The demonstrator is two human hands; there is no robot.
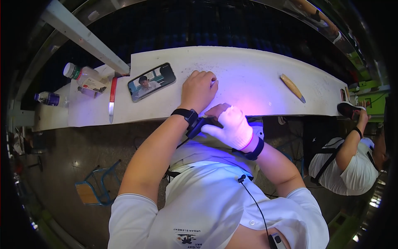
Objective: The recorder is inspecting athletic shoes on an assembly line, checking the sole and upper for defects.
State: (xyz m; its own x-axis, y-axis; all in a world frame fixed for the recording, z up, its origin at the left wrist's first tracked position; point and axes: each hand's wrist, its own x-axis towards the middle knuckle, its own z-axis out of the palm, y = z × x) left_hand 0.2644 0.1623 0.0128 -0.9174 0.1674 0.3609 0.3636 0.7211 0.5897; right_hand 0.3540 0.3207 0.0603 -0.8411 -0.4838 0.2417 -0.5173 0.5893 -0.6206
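On the white tabletop rests my left hand, bare, its fingers curled in; whatever they may hold is hidden. A black strap with a small black box circles its wrist. My right hand wears a white glove that leaves some fingertips bare. It is raised by the table's near edge, close beside that box, thumb reaching toward it and fingers apart from the thumb. Whether it touches the box is unclear. Left of my left hand lies a smartphone with a lit screen showing a person.
A red-handled knife, a clear bottle and a smaller dark-labelled bottle lie at the left. A wooden-handled tool lies at the right. Another person sits beyond it. A metal post stands at far left, a stool below.
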